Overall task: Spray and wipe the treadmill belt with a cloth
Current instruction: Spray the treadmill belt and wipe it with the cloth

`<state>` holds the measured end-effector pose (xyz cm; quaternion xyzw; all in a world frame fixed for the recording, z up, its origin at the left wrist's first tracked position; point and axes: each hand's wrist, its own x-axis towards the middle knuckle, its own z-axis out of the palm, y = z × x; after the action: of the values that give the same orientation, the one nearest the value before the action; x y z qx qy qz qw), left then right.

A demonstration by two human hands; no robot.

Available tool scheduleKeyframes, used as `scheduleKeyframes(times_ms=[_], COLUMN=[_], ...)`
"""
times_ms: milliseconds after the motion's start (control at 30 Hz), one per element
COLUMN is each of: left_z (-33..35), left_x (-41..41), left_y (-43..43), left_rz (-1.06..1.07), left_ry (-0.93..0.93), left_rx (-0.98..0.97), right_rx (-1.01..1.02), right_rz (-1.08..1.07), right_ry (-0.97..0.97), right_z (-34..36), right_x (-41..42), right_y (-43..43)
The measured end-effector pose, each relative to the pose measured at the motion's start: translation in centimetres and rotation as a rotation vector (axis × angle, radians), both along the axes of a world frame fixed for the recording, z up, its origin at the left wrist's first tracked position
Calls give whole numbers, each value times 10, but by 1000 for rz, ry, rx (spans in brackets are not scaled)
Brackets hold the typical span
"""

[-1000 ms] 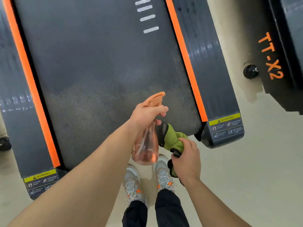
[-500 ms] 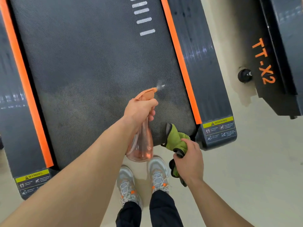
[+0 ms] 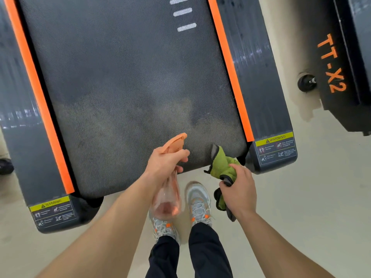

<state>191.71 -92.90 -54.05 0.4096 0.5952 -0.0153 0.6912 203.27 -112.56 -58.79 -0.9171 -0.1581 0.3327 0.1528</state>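
Treadmill belt (image 3: 128,81): this dark textured surface fills most of your view, running from 12 o'clock down to its rear edge just ahead of your feet. A paler, mottled patch spreads over its near end, and short white dashes sit up at 12 to 1 o'clock.
Side rails (image 3: 259,77): dark decks flank the belt at 9 and 3 o'clock, each with an orange strip (image 3: 228,69) along its inner edge and a yellow warning sticker (image 3: 275,146) on its rear end cap.
Neighbouring machine (image 3: 349,57): it stands at 2 o'clock, well apart from your belt across bare floor, with orange "TT-X2" lettering and a small black wheel (image 3: 306,82) at its near side.
Floor (image 3: 313,197): pale and smooth, filling 3 to 6 o'clock.
Your legs and shoes (image 3: 197,199): dark trousers and grey trainers with orange accents at 6 o'clock, toes just short of the belt's rear edge.
Left hand (image 3: 165,162): you have it wrapped round the neck of the spray bottle, with fingers curled at the trigger.
Spray bottle (image 3: 167,201): clear and pink-tinted with an orange head whose nozzle points toward 1 o'clock over the belt's near end; the body hangs down over your left shoe.
Right hand (image 3: 239,189): clenched on the cloth, near the right rear end cap at 3 o'clock.
Cloth (image 3: 220,163): green with dark edging, bunched, one end sticking up over the belt's right rear corner, the other dangling below your fist.
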Motion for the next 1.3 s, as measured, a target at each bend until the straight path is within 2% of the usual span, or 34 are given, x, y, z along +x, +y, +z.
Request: scheduleKeyframes(times_ms=[233,400,533,667,800,933,1033,1100,1167,1300], left_z=[-3,1,8,16,20,21,16,14,12,6], left_x=[-19,-36,-44,-48,-42,-35,-36,-36,-32,-23], left_y=[-5,-3,-2,-7,-13,-20,-20,-15,-8,14], left_rz=[84,-57,-120,-223,-211,-218,-150,-93,-62,-33], left_ry=[20,-52,0,-48,-29,-22,-41,-54,-61,-76], left_rx=[-33,-120,-120,-162,-134,-118,-96,-67,-48,6], right_rx=[-33,-34,-55,-110,-133,-70,82,180,185,107], right_rz=[1,4,-22,-54,-111,-214,-236,-156,1,516], right_ry=[-2,3,10,15,24,6,-116,-221,-328,-419], right_z=[-1,2,7,14,21,28,33,30,16,-33], right_x=[-14,-22,-28,-36,-44,-48,-42,-31,-10,33], right_y=[-2,2,-4,-19,-33,-35,-20,-2,21,71])
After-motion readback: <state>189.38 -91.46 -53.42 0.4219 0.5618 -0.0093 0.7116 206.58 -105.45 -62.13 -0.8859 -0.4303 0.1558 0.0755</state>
